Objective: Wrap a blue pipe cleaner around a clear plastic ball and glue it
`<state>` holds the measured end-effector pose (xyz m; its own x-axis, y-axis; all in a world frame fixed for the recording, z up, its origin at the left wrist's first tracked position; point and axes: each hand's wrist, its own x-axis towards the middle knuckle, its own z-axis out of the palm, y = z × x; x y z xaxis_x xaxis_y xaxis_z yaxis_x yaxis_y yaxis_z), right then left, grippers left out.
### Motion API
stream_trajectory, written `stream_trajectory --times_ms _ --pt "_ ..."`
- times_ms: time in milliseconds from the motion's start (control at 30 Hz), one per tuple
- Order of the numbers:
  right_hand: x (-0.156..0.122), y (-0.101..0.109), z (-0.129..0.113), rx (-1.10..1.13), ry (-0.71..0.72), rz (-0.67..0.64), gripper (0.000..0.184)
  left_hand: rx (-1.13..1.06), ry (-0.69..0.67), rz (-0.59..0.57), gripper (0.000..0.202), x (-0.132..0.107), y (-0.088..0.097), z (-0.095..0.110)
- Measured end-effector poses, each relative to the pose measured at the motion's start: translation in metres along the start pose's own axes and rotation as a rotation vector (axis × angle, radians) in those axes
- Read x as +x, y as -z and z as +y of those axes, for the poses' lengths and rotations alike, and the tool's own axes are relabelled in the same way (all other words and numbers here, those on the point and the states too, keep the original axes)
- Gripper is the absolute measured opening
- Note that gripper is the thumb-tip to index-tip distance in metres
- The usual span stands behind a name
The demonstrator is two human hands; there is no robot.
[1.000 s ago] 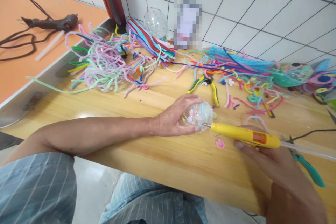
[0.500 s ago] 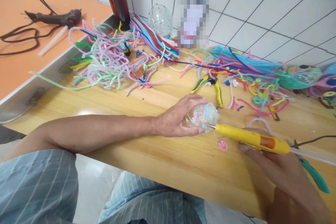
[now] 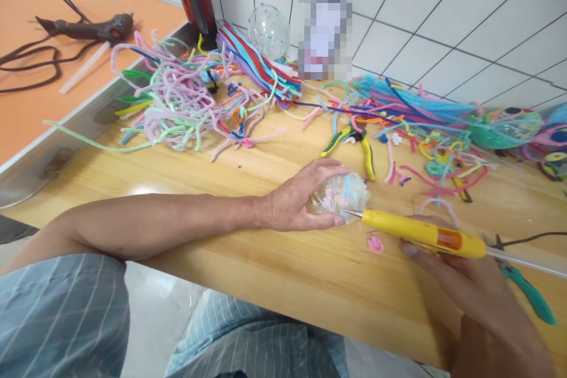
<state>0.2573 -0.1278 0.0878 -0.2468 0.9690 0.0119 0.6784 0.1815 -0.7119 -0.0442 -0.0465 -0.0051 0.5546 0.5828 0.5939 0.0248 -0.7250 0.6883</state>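
Observation:
My left hand is closed around a clear ball with pastel pieces on or in it, thumb on the near side and fingers on the far side. In my right hand is a yellow hot glue gun, a clear glue stick jutting from its back end. Its metal nozzle meets the near side of the ball, or nearly so; actual contact I cannot tell. Just below the nozzle, a small pink curl lies on the wooden table.
Tangled pipe cleaners and bundled ones line the back. Yellow-black pliers lie beyond the ball, teal-handled pliers at right. A black glue gun rests on the orange surface. A clear dotted ball and a phone stand near the wall.
The view shifts very slightly. Both hands, the ball and the glue gun keep nearly the same positions, with the nozzle still at the ball.

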Motion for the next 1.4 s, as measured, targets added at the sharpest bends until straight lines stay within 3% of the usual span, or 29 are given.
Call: stream_trajectory --times_ms 700,1133,1400 --pt "0.001 -0.004 0.002 0.105 -0.129 0.014 0.026 0.007 -0.008 0.007 0.086 0.000 -0.001 0.000" --pt "0.007 -0.005 -0.005 0.117 -0.047 0.095 0.018 0.003 -0.004 0.015 0.082 0.000 -0.001 0.000" --pt "0.001 -0.009 0.008 0.102 -0.108 0.078 0.016 0.001 -0.063 0.036 0.085 0.000 -0.002 -0.002"
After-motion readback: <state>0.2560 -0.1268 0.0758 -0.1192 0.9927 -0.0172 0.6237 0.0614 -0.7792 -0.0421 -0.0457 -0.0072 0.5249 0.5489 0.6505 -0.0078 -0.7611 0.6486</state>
